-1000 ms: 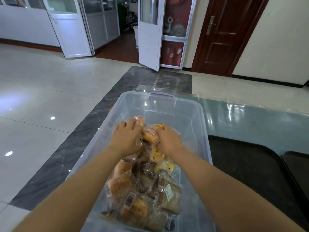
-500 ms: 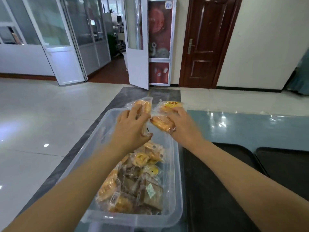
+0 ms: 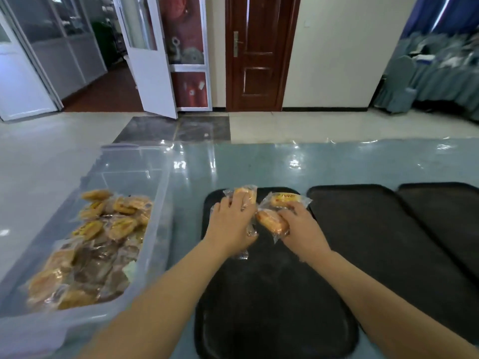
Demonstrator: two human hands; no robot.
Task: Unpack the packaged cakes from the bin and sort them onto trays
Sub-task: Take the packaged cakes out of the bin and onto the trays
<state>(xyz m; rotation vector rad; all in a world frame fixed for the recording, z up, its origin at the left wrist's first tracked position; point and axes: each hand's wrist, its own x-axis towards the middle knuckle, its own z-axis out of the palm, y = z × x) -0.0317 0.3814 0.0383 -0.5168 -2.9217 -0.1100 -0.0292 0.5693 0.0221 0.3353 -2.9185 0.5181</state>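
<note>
Our left hand (image 3: 233,224) and right hand (image 3: 300,229) each grip wrapped cakes (image 3: 272,221) over the nearest tray (image 3: 272,320), bin (image 3: 153,229) at nine o'clock.

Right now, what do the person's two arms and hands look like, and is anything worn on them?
Both arms are bare from the frame's bottom edge to the wrist: no sleeves show. The left hand and right hand wear no gloves, and no watch, bracelet or ring is visible. Fingernails look short and unpainted, though blur limits detail.
</note>
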